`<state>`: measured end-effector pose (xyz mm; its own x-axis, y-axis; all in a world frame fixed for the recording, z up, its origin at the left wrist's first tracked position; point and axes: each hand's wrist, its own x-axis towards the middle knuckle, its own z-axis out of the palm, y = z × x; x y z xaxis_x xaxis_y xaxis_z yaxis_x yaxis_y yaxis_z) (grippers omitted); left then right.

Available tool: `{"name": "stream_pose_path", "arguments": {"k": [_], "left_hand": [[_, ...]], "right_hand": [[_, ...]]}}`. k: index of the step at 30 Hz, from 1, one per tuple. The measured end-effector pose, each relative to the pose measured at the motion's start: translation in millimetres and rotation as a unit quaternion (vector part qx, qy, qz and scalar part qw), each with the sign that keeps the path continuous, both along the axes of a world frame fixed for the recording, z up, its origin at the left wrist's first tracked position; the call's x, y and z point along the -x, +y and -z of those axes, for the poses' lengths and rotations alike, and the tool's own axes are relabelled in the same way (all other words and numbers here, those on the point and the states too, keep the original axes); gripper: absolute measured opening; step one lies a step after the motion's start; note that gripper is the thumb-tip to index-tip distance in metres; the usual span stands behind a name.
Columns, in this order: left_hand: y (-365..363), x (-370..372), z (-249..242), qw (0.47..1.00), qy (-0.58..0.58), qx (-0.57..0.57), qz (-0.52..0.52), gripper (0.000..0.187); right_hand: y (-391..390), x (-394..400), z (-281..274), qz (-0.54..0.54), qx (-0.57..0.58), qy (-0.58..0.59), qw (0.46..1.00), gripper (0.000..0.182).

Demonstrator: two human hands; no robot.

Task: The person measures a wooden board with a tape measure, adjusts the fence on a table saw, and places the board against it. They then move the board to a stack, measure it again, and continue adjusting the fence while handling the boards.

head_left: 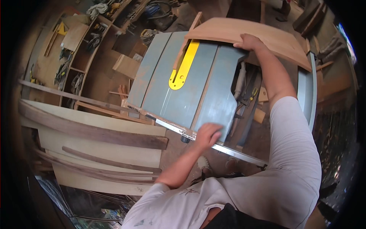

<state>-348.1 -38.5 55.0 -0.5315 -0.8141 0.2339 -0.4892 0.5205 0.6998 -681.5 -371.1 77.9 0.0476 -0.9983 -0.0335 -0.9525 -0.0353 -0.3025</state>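
My right hand (pixel 249 42) reaches out and rests on the near edge of a wide brown wooden board (pixel 274 36), gripping it where it lies across the far end of a blue-grey table saw (pixel 179 99). A yellow throat plate (pixel 183 68) sits in the saw top, and the board covers its far tip. My left hand (pixel 207 134) presses with curled fingers on the near corner of the saw top, by the metal rail (pixel 228 149). It holds nothing else.
Pale boards and dark curved strips (pixel 99 141) are stacked to the left of the saw. Shelves (pixel 76 57) with tools and cords stand beyond them. Hand tools (pixel 248 95) lie in the opening beside the saw top. The floor is sawdust-covered.
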Motion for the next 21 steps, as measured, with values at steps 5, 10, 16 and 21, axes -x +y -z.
{"name": "stream_pose_path", "arguments": {"k": [5, 10, 16, 21], "left_hand": [[-59.8, 41.5, 2.4, 0.993, -0.049, 0.104, -0.038, 0.038], [-59.0, 36.3, 5.9, 0.993, -0.078, 0.091, -0.023, 0.040], [-64.8, 33.1, 5.8, 0.997, -0.045, 0.049, -0.033, 0.039], [-171.8, 90.6, 42.6, 0.893, 0.332, -0.296, -0.070, 0.052]], "right_hand": [[-19.8, 7.2, -21.2, -0.063, -0.047, 0.113, 0.990, 0.043], [-11.4, -0.7, -16.5, -0.015, -0.043, 0.093, 0.995, 0.037], [-11.4, -1.1, -17.8, -0.017, -0.038, 0.082, 0.996, 0.039], [-4.8, -0.7, -7.0, -0.007, -0.035, 0.075, 0.997, 0.044]]}}
